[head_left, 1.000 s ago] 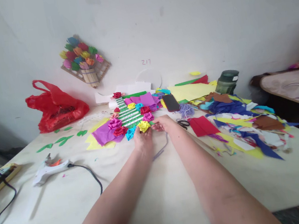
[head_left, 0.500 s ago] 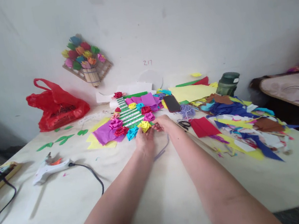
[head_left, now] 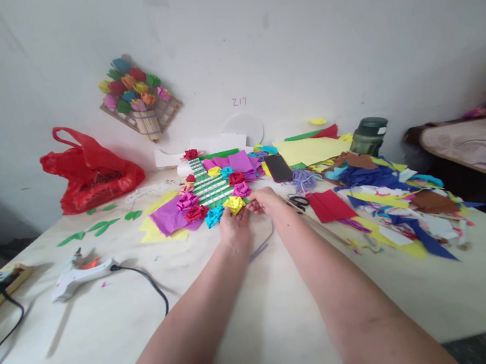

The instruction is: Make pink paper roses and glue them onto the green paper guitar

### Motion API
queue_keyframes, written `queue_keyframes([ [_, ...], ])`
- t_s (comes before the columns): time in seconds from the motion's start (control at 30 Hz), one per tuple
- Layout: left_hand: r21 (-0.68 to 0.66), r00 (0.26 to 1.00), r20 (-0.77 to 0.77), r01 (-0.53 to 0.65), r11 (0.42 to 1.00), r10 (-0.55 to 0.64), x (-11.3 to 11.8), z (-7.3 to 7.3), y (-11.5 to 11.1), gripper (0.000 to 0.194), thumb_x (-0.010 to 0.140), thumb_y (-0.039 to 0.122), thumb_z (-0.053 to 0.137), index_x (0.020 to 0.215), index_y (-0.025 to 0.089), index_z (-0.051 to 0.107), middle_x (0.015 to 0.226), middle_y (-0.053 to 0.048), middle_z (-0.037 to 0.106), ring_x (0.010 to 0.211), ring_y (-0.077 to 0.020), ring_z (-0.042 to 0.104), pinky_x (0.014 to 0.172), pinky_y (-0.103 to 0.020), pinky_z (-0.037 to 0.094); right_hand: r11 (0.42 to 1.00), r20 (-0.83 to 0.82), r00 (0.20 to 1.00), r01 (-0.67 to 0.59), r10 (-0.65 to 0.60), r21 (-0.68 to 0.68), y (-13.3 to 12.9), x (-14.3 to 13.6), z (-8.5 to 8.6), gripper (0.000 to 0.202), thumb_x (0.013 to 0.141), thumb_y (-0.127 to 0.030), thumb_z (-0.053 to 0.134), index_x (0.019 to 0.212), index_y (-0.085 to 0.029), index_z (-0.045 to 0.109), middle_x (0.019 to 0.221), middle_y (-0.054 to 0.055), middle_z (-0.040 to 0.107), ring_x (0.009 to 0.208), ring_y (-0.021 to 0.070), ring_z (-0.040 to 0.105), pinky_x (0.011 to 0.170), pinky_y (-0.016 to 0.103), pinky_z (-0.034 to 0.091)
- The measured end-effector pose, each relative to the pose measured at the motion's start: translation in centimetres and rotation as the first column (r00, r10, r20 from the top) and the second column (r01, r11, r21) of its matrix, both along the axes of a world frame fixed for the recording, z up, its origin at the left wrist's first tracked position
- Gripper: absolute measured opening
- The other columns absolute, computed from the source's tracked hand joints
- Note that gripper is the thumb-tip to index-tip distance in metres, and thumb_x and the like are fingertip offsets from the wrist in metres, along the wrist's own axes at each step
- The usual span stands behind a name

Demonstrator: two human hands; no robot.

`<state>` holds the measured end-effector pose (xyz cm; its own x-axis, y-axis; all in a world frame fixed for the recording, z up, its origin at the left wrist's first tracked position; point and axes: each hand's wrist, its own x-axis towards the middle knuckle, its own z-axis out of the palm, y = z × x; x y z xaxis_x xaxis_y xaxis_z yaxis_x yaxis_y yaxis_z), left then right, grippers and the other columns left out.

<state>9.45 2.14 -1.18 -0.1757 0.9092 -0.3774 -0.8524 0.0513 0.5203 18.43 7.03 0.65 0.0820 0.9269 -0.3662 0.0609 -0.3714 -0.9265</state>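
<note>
A striped green-and-white panel (head_left: 213, 190) lies on the table, edged with crumpled-paper flowers in pink, red, blue and yellow. My left hand (head_left: 234, 227) is at its near edge, with the fingers closed on the yellow paper flower (head_left: 234, 204). Just to the right, my right hand (head_left: 263, 202) pinches a small green paper leaf (head_left: 248, 200) against that edge, its tip mostly hidden by the fingers. A blue paper flower (head_left: 214, 216) sits left of my left hand. A thin purple cord (head_left: 262, 246) trails on the table below my hands.
To the left lie a white glue gun (head_left: 84, 275) with its cable, a power strip (head_left: 1, 288), green paper leaves (head_left: 102, 226) and a red bag (head_left: 93, 174). Scissors (head_left: 299, 201), a phone (head_left: 278, 168), paper scraps (head_left: 402, 194) and a dark bottle (head_left: 370, 135) stand or lie right.
The view has shifted very slightly. Both hands keep their places at the yellow flower and the panel's near edge.
</note>
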Motion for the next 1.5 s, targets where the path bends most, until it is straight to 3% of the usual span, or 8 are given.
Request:
queue_keyframes([
  [0.23, 0.000, 1.000, -0.021, 0.008, 1.000, -0.008, 0.0, -0.1, 0.1, 0.025, 0.092, 0.019, 0.035, 0.096, 0.015, 0.059, 0.087, -0.009, 0.065, 0.070, -0.0127, 0.063, 0.070, -0.023, 0.053, 0.999, 0.063, 0.998, 0.009, -0.011, 0.035, 0.4, -0.5, -0.2, 0.010, 0.075, -0.008, 0.055, 0.066, -0.010, 0.058, 0.039, 0.001, 0.055, 0.032, 0.0099, 0.049, 0.034, 0.019, 0.040],
  [0.47, -0.004, 1.000, -0.015, 0.012, 1.000, -0.012, 0.0, -0.1, 0.1, 0.024, 0.091, 0.019, 0.037, 0.099, 0.016, 0.059, 0.090, -0.009, 0.066, 0.074, -0.0138, 0.065, 0.071, -0.024, 0.054, 0.995, 0.076, 0.997, -0.023, 0.016, 0.096, 0.8, 0.1, -0.3, 0.021, 0.084, -0.028, 0.049, 0.071, -0.013, 0.057, 0.039, 0.002, 0.055, 0.032, 0.0124, 0.050, 0.033, 0.021, 0.039],
  [0.7, -0.013, 1.000, 0.003, 0.010, 1.000, -0.010, -0.1, 0.0, 0.0, 0.023, 0.092, 0.020, 0.036, 0.095, 0.016, 0.059, 0.091, -0.008, 0.065, 0.073, -0.0128, 0.064, 0.071, -0.023, 0.054, 0.997, 0.054, 0.998, -0.038, 0.034, 0.069, 0.6, 0.5, -0.1, 0.016, 0.080, -0.022, 0.054, 0.066, -0.013, 0.053, 0.040, 0.001, 0.055, 0.030, 0.0097, 0.046, 0.034, 0.021, 0.040],
  [1.0, -0.005, 1.000, 0.028, 0.011, 1.000, -0.011, 0.0, -0.2, 0.2, 0.023, 0.092, 0.020, 0.036, 0.096, 0.015, 0.058, 0.082, -0.007, 0.064, 0.069, -0.0132, 0.064, 0.073, -0.025, 0.054, 0.994, 0.150, 0.988, -0.045, 0.030, 0.103, 0.2, -0.3, 0.0, 0.016, 0.073, -0.006, 0.055, 0.059, -0.013, 0.053, 0.037, -0.001, 0.053, 0.028, 0.0067, 0.040, 0.032, 0.018, 0.035],
  [1.3, -0.011, 0.998, 0.061, -0.016, 1.000, 0.016, 0.1, -0.1, 0.1, 0.023, 0.092, 0.020, 0.035, 0.093, 0.012, 0.057, 0.078, -0.007, 0.064, 0.063, -0.0136, 0.063, 0.065, -0.025, 0.055, 0.979, 0.252, 0.967, -0.074, 0.024, 0.191, 0.4, -0.6, -0.3, 0.017, 0.070, -0.004, 0.055, 0.056, -0.014, 0.055, 0.035, -0.003, 0.052, 0.028, 0.0068, 0.041, 0.033, 0.018, 0.035],
  [1.5, -0.001, 0.998, 0.060, -0.020, 1.000, 0.020, 0.0, -0.2, 0.2, 0.022, 0.092, 0.019, 0.036, 0.095, 0.012, 0.057, 0.079, -0.007, 0.064, 0.065, -0.0141, 0.064, 0.069, -0.026, 0.055, 0.968, 0.265, 0.963, -0.103, 0.040, 0.228, 0.7, -0.3, -0.9, 0.018, 0.072, -0.007, 0.056, 0.056, -0.014, 0.057, 0.036, -0.004, 0.051, 0.029, 0.0066, 0.040, 0.034, 0.019, 0.035],
])
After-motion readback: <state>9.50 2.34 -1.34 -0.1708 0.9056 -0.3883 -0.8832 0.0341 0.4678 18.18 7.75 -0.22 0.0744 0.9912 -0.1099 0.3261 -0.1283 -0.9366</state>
